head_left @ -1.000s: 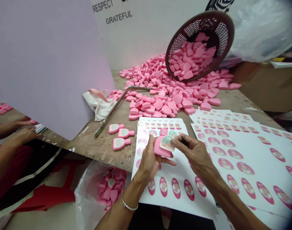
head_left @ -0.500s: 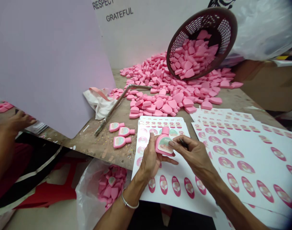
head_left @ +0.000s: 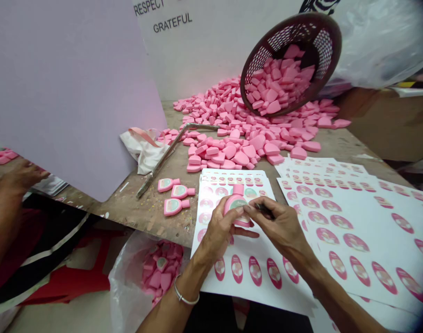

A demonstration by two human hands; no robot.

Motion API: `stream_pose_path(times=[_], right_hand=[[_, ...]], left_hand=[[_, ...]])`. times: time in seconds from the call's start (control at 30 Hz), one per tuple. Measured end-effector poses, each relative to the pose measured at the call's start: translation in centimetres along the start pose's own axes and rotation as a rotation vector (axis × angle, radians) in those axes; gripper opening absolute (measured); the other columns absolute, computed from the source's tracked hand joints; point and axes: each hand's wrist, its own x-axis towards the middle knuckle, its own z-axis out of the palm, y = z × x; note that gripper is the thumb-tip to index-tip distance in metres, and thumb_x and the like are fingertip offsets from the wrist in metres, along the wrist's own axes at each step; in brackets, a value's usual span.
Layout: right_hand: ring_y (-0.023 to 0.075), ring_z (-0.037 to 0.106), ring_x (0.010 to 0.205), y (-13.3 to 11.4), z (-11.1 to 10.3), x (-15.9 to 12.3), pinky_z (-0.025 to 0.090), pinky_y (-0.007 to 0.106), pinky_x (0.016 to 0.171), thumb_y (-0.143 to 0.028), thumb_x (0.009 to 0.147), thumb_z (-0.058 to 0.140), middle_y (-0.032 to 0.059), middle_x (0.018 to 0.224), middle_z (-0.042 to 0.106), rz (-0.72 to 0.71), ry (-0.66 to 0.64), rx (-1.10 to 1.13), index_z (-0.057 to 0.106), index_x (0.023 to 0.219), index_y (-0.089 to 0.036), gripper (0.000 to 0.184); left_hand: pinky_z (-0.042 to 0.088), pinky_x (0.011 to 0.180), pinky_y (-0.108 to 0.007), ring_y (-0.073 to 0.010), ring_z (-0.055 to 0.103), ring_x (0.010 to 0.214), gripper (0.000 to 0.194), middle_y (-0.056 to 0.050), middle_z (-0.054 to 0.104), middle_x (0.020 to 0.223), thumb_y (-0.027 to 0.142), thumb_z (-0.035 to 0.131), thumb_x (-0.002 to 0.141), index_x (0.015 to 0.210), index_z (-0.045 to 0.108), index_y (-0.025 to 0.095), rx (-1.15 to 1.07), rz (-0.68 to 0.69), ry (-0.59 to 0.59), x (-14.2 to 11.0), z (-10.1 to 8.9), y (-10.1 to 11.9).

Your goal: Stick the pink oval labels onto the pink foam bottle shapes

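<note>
My left hand (head_left: 221, 227) grips a pink bottle-shaped foam piece (head_left: 236, 201) that carries an oval sticker, with the thumb pressed across the sticker's face. My right hand (head_left: 280, 225) is closed on a thin dark tool (head_left: 263, 209) and its fingertips touch the piece's right side. Both hands hover over a white sticker sheet (head_left: 253, 268) printed with oval labels. Three labelled pink pieces (head_left: 174, 193) lie on the table to the left.
A large pile of plain pink foam pieces (head_left: 239, 134) spills from a tipped brown basket (head_left: 291, 60). More sticker sheets (head_left: 357, 217) cover the right. A plastic bag of pink pieces (head_left: 156, 273) hangs below the table edge. A metal bar (head_left: 163, 159) and another person's hands (head_left: 17, 178) are left.
My left thumb has slid over the sticker and now presses it onto the pink piece. My right fingers have closed in on its right edge. The other person's hand has shifted slightly.
</note>
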Motion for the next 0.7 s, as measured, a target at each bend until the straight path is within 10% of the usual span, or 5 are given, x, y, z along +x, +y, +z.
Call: stream_pose_path(times=[0.27,0.43,0.53,0.7], right_hand=[[0.0163,0.05,0.067,-0.4,-0.7,-0.7,0.035,0.034,0.068,-0.016,0.085,0.053,0.0011,0.064,0.057,-0.544,0.145,-0.547,0.067,0.089,-0.018,0.015],[0.0175,0.055,0.068,0.7,-1.9,-0.1,0.041,0.034,0.068,-0.037,0.084,0.06,0.0023,0.072,0.062,-0.23,0.267,-0.419,0.065,0.112,-0.022,0.032],[0.0181,0.059,0.073,0.9,-1.9,0.3,0.047,0.031,0.062,-0.049,0.074,0.068,0.0051,0.09,0.065,0.07,0.129,-0.123,0.052,0.132,-0.024,0.065],[0.0174,0.06,0.083,0.9,0.3,0.3,0.05,0.027,0.069,-0.045,0.066,0.075,0.0031,0.099,0.064,0.095,-0.048,0.098,0.058,0.12,-0.024,0.06]], left_hand=[[0.06,0.064,-0.032,-0.017,0.066,0.081,0.032,-0.009,0.059,0.108,0.03,0.058,0.086,0.112,0.048,0.015,0.05,-0.012,-0.1,-0.3,-0.3,0.4],[0.06,0.063,-0.034,-0.016,0.063,0.076,0.03,-0.008,0.061,0.093,0.031,0.058,0.086,0.108,0.051,0.012,-0.009,-0.046,-0.117,-0.6,-0.5,0.2],[0.06,0.062,-0.037,-0.0171,0.062,0.074,0.036,-0.009,0.061,0.086,0.042,0.051,0.089,0.102,0.055,0.009,-0.067,-0.063,-0.101,-0.8,-0.5,-0.1],[0.058,0.057,-0.035,-0.0163,0.062,0.067,0.052,-0.008,0.061,0.084,0.056,0.047,0.087,0.114,0.054,0.012,-0.068,-0.132,-0.135,-1.1,0.1,-0.7]])
